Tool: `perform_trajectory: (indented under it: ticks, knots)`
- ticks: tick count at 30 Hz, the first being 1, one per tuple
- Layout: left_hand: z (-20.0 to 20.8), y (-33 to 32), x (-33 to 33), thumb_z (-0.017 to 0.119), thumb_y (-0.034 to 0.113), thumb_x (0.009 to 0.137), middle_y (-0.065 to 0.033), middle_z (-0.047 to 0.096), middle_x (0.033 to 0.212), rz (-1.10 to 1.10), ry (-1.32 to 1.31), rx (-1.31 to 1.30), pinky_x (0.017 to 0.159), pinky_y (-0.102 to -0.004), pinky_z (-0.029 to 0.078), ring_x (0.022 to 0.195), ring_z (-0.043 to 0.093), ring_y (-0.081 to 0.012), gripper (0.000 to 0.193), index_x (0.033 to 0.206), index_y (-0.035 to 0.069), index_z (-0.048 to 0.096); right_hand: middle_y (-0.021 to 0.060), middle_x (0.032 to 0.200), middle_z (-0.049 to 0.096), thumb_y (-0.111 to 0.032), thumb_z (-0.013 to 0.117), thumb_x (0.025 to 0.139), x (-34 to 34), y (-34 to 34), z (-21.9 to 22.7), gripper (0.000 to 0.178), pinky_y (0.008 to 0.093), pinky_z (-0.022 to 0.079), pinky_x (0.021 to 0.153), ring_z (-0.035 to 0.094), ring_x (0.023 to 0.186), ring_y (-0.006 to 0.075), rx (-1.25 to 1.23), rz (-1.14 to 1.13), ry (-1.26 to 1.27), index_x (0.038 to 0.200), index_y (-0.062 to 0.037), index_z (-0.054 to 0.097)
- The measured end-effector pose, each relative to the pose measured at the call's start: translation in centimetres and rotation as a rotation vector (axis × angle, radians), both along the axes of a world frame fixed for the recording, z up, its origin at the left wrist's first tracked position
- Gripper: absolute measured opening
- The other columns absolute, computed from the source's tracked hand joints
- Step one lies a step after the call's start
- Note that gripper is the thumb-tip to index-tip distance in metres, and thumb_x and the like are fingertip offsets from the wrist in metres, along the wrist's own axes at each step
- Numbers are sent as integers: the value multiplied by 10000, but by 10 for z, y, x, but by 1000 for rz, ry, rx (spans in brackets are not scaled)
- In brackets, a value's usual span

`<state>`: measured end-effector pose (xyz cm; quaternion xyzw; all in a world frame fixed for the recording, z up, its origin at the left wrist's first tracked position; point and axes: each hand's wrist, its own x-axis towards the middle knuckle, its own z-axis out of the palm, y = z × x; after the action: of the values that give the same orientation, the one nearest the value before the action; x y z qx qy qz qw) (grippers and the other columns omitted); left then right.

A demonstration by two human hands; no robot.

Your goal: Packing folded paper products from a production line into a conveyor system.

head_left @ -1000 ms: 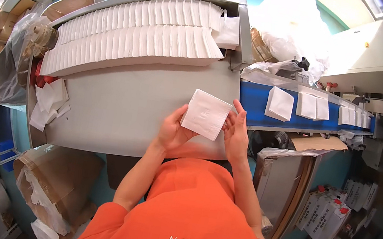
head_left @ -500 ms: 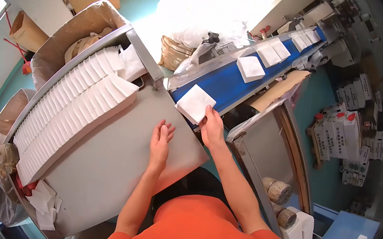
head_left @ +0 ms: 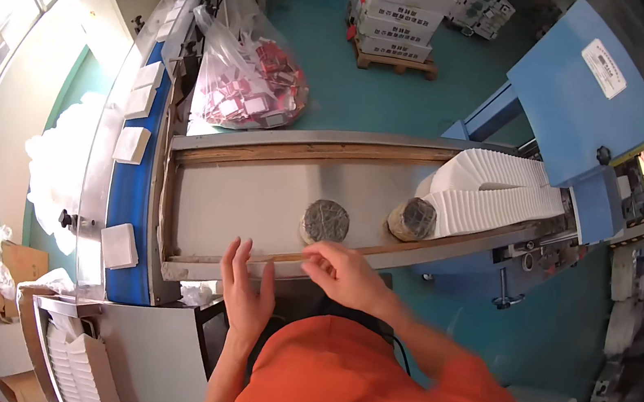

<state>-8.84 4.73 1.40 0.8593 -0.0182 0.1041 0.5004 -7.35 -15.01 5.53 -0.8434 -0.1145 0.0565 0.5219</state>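
Hovering empty over the bench (head_left: 256,200), the left hand (head_left: 245,289) is spreading flat while the right hand (head_left: 341,272) is curling loosely beside a round weight (head_left: 325,221).

Orange sleeve (head_left: 431,364), blue conveyor belt (head_left: 127,198) carrying white packs (head_left: 119,245), grey metal tray (head_left: 256,200), white stacked sheets (head_left: 495,197), teal floor (head_left: 386,95).
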Motion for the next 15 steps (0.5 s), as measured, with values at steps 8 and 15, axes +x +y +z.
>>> perform_trajectory:
  ticks: [8, 15]
  knots:
    - [-11, -157, 80, 739, 315, 806, -369, 340, 1365, -185, 71, 318, 861, -516, 517, 1092, 541, -533, 808, 1487, 153, 336, 189, 1399, 398, -230, 665, 873, 17, -312, -11, 186, 579, 354, 927, 356, 1308, 413, -803, -373, -205, 996, -102, 610]
    - [-1, -268, 123, 523, 361, 986, -336, 536, 1250, -332, 214, 148, 794, -398, 540, 810, 706, -343, 584, 1455, 42, 383, 262, 1499, 285, -414, 577, 930, 69, -316, -49, 490, 678, 213, 1034, 210, 1420, 426, -797, -412, -317, 1240, -35, 568]
